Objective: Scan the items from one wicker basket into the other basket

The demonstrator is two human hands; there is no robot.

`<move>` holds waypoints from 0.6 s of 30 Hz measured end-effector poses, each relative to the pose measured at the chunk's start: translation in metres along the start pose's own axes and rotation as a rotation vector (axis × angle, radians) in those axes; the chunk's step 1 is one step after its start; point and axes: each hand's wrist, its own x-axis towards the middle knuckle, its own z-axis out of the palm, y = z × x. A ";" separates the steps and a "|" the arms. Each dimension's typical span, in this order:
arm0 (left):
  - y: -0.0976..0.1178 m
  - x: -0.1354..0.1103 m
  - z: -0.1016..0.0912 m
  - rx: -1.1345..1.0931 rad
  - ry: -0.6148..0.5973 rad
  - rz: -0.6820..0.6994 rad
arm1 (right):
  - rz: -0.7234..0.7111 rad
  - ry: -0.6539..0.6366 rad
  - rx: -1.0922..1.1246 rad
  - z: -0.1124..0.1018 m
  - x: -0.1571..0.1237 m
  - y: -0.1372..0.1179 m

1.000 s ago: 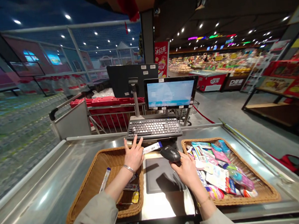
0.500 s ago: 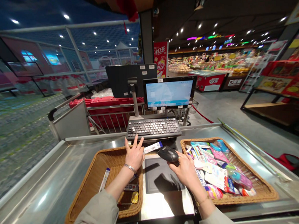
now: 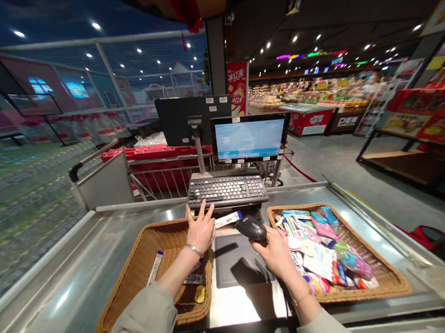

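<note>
The narrow white-and-blue packet (image 3: 228, 219), just above frame centre, lies long axis left to right, pinched at its left end by your left hand (image 3: 200, 230), other fingers spread. Your right hand (image 3: 276, 252) grips the black handheld scanner (image 3: 251, 228) just right of it.

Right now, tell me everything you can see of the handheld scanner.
The scanner is a black, rounded, glossy-looking plastic handheld unit. The right hand grips it from below and holds it raised over the dark mat, its head aimed left toward the small packet in the left hand. No cord is visible.
</note>
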 end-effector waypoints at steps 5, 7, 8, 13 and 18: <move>0.005 0.007 0.000 -0.006 -0.003 0.024 | 0.046 -0.030 0.034 -0.012 0.004 0.006; 0.008 0.011 0.001 -0.021 -0.002 0.039 | 0.076 -0.027 0.042 -0.017 0.004 0.009; 0.010 0.013 0.000 -0.028 -0.002 0.045 | 0.094 -0.024 0.045 -0.020 0.005 0.011; 0.022 0.028 0.000 -0.050 0.006 0.086 | 0.223 -0.001 0.053 -0.033 0.006 0.024; 0.035 0.043 0.005 -0.045 0.014 0.153 | 0.354 0.036 0.070 -0.047 0.005 0.038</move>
